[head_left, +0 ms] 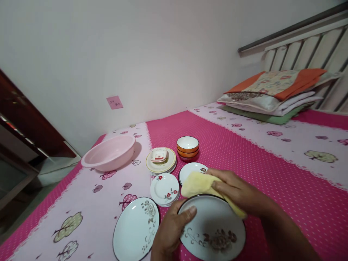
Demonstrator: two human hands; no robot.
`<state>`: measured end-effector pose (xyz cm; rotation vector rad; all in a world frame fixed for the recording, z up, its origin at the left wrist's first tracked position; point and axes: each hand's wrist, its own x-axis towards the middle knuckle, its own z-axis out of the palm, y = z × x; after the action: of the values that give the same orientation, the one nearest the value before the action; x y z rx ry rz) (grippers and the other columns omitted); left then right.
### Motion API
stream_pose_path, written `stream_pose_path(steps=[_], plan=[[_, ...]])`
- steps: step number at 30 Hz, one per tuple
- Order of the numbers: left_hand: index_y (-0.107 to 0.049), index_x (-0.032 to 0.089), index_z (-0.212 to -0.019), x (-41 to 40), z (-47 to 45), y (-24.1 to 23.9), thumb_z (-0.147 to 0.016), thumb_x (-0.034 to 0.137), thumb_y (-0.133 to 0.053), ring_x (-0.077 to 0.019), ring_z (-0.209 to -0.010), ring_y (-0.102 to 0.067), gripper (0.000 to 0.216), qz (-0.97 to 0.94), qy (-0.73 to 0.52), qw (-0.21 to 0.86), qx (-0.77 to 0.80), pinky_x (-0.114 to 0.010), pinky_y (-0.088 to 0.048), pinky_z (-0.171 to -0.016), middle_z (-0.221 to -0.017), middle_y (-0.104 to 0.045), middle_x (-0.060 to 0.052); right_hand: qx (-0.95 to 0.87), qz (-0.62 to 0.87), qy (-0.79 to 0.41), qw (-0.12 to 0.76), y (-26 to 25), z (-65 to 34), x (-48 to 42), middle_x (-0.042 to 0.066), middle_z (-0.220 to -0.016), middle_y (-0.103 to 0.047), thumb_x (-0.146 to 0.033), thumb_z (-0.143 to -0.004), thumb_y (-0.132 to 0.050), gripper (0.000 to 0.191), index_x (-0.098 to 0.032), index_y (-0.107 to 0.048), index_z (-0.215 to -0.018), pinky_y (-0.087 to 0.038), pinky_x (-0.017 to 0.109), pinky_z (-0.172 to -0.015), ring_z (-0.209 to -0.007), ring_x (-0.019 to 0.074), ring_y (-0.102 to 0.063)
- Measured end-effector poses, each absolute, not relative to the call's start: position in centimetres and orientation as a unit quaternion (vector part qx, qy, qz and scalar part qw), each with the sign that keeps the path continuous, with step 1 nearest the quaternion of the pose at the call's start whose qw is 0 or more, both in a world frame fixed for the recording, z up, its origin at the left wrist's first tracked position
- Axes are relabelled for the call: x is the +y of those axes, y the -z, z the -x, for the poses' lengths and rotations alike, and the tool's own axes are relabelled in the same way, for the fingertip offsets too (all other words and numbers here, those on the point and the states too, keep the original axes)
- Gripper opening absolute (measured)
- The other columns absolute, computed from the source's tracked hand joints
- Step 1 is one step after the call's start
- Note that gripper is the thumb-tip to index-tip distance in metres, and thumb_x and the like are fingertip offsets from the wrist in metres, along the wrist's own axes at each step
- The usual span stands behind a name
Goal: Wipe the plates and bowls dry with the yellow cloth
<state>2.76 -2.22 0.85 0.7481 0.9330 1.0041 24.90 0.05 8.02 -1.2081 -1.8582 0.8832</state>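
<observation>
Left hand grips an oval plate by its left rim, thumb on the face; its other fingers are largely hidden. Right hand is closed on a yellow cloth, laid at the plate's far rim. The plate is over the bed, at the near side of the group; contact with the sheet cannot be confirmed.

Room on the left is tight: the left hand fills the gap to a second oval plate. Beyond, the flowered plates stand near the cloth. The widest stretch of sheet runs right of the bowls, up to the pillows. The basin sits by the bed's left edge; overhang cannot be determined.

The cloth partly covers a pair of small plates. The second oval plate is cut off at the bottom of the view, as is the right forearm
</observation>
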Motion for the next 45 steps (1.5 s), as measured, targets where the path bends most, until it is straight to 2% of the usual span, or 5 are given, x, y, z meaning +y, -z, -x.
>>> stream_pose_path(steps=[7,22,33,40,45], plan=[[-0.074,0.010,-0.112,-1.7,-3.2,-1.2,-0.067,0.041,-0.093,-0.0349,-0.096,-0.077,0.057,-0.315,-0.480,0.706,0.415,-0.048,-0.057,-0.094,-0.100,-0.081,-0.018,-0.748,0.420,-0.369,0.357,-8.0,-23.4,0.4,0.006,-0.102,-0.073,-0.046,-0.100,-0.051,0.034,-0.019,-0.072,-0.107,-0.052,0.031,-0.078,-0.091,0.0226,-0.066],[-0.062,0.009,-0.129,0.0,-2.3,-1.3,-0.082,0.027,-0.082,-0.0305,-0.101,-0.077,0.054,-0.141,-0.622,0.590,0.495,-0.045,-0.061,-0.095,-0.113,-0.079,-0.019,-0.699,0.472,-0.319,0.433,-4.4,-21.0,2.2,0.005,-0.080,-0.069,-0.046,-0.104,-0.043,0.036,-0.020,-0.067,-0.106,-0.048,0.032,-0.068,-0.072,0.0215,-0.062],[-0.047,0.009,-0.147,0.1,-4.0,-1.9,-0.089,0.035,-0.075,-0.0313,-0.110,-0.075,0.070,-0.034,-0.719,0.490,0.491,-0.045,-0.064,-0.091,-0.129,-0.072,-0.022,-0.574,0.452,-0.420,0.539,-1.5,-15.8,2.6,0.010,-0.098,-0.075,-0.055,-0.099,-0.051,0.045,-0.018,-0.066,-0.119,-0.056,0.040,-0.083,-0.090,0.0268,-0.069],[-0.065,0.016,-0.132,-0.5,-2.4,-3.4,-0.081,0.022,-0.081,-0.0245,-0.101,-0.077,0.053,-0.140,-0.677,0.563,0.452,-0.035,-0.062,-0.091,-0.112,-0.079,-0.014,-0.572,0.371,-0.548,0.485,-3.5,-20.2,2.7,0.010,-0.103,-0.075,-0.057,-0.092,-0.064,0.053,-0.017,-0.062,-0.126,-0.058,0.039,-0.077,-0.089,0.0263,-0.071],[-0.070,0.015,-0.125,-0.9,0.2,-3.5,-0.073,0.041,-0.088,-0.0270,-0.089,-0.077,0.061,-0.293,-0.598,0.576,0.475,-0.039,-0.062,-0.085,-0.099,-0.081,-0.013,-0.640,0.359,-0.548,0.401,-4.2,-21.0,2.1,0.005,-0.091,-0.070,-0.057,-0.092,-0.064,0.039,-0.019,-0.066,-0.102,-0.052,0.030,-0.066,-0.080,0.0212,-0.066]])
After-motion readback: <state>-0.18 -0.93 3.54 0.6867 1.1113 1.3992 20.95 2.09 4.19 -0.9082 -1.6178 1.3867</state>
